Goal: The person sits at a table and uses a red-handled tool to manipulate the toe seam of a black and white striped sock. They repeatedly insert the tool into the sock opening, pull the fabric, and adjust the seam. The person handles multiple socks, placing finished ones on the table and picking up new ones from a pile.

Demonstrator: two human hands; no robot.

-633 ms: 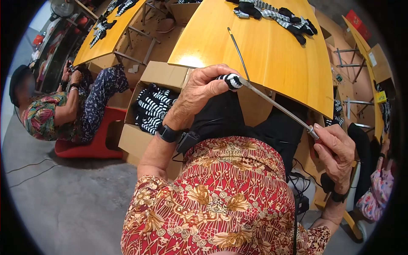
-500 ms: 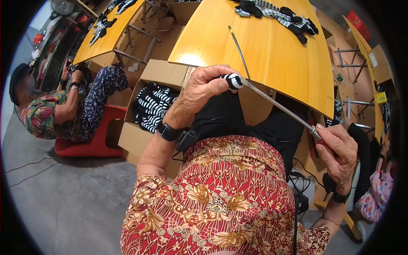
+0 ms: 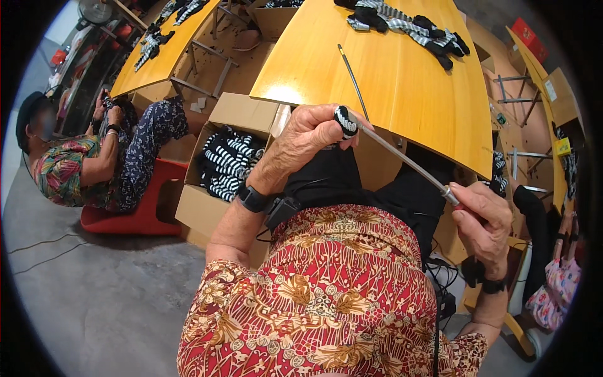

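Yellow wood fills the upper middle of the frame: a long table (image 3: 402,81) whose near edge curves down toward the right, with a heap of black and striped knitted pieces (image 3: 402,22) at its far end and a thin spare rod (image 3: 352,72) lying loose on it. Left of the table, toward the centre left, an open cardboard box (image 3: 217,188) holds more black-and-white striped knitwear (image 3: 229,160). Further left a seated person in a flowered top (image 3: 63,169) sits on a red stool (image 3: 135,210) beside a second yellow table (image 3: 163,53)

Below centre, the wearer's red patterned lap takes up the lower part of the frame, and both hands work just above it. A slim metal rod (image 3: 402,157) runs on a slant between them, its long axis going from the upper centre down to the right. The left hand (image 3: 301,144), at the upper end, is closed tightly, thumb and fingers pinching a small black-and-white striped knitted piece (image 3: 345,120) that sits bunched on the rod's upper tip. The right hand (image 3: 483,223), at the centre right, is curled shut around the rod's lower end, with only the metal ferrule showing past the thumb

So the striped piece lies at the end far from the right hand and right under the left fingertips; the left hand is plainly the nearer one, and any sliding of the fabric would follow the slant of the rod down toward the right
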